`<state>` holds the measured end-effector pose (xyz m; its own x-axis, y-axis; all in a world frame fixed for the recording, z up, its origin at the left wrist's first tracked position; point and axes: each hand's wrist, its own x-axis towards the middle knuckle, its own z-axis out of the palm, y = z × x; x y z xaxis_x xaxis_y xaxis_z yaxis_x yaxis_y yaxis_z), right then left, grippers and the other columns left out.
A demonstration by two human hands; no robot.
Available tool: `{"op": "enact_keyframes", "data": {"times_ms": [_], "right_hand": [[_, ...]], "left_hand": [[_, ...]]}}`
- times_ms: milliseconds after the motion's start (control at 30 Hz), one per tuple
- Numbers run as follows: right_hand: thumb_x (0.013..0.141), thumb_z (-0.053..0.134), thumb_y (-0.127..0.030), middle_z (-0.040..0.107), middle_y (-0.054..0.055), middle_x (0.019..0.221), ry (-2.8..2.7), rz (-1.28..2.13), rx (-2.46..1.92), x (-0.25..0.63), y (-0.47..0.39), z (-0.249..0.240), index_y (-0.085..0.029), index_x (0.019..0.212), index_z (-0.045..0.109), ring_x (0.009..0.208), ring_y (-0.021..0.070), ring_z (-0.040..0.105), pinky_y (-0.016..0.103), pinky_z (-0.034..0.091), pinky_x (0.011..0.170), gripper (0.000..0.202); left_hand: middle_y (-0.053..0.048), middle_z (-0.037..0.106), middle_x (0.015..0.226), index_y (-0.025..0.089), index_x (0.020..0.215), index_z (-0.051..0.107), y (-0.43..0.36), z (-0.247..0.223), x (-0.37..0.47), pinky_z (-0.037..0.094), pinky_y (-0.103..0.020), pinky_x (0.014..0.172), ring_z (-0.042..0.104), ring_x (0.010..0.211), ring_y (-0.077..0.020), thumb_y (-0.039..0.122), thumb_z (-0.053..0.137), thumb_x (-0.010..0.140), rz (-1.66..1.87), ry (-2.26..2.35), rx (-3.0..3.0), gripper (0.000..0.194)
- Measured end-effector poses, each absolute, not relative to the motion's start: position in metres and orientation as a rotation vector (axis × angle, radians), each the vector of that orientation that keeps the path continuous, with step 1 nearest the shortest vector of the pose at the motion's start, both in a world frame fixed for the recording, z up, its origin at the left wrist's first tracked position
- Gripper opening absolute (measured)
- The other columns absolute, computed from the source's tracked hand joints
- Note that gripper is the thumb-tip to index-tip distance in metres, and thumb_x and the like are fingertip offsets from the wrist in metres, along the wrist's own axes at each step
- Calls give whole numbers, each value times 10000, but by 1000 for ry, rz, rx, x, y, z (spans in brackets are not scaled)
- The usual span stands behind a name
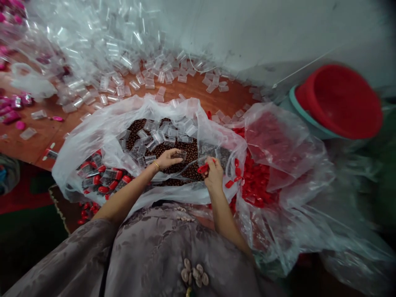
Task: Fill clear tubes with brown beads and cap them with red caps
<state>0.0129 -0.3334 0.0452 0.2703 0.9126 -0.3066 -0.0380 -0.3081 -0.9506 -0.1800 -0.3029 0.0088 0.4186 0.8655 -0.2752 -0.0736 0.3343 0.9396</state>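
Observation:
My left hand (pixel 168 159) is closed around a small clear plastic container (pixel 179 155), held over a heap of small brown balls (pixel 192 152). To the right, my right hand (pixel 213 173) pinches a red plastic cap (pixel 203 168). Both hands are above an opened white plastic bag (pixel 93 119) that holds the balls. Clear containers (pixel 170 131) lie loose on the balls, just beyond my left hand. At the bag's left side sit several filled containers with red caps (pixel 108 177).
Red caps (pixel 256 181) fill a clear bag (pixel 291 144) on the right. A big pile of clear containers (pixel 102 41) covers the back of the orange-brown table (pixel 238 97). Stacked red and light-blue basins (pixel 343 103) stand at right. Pink pieces (pixel 10 111) lie far left.

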Motion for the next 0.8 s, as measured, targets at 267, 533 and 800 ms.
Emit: {"op": "enact_keyframes", "data": {"times_ms": [267,533,800], "right_hand": [[668,641,-353,492,-102,517,-635,1370,-1273,-11,-346,65,-226,758,458,457,70,519,220,491,523,241],[835,439,-383,664,20,790,-1683,1007,-1540,3,-365,89,-234,1066,587,685,153,600,355,455,797,313],[859,348,-387,570,-4,723,-1399,1052,-1618,14,-354,86,-206,1012,552,535,99,498,237,433,544,313]], "left_hand": [[-61,591,906,93,944,567,-325,39,-169,405,-265,789,534,841,-140,447,678,657,747,799,1115,469],[-28,556,820,117,927,523,-333,50,-162,439,-248,667,525,692,-103,490,662,657,782,746,991,481],[-12,573,732,122,842,502,-337,62,-163,437,-246,620,534,616,-92,452,628,706,744,751,995,379]]}}
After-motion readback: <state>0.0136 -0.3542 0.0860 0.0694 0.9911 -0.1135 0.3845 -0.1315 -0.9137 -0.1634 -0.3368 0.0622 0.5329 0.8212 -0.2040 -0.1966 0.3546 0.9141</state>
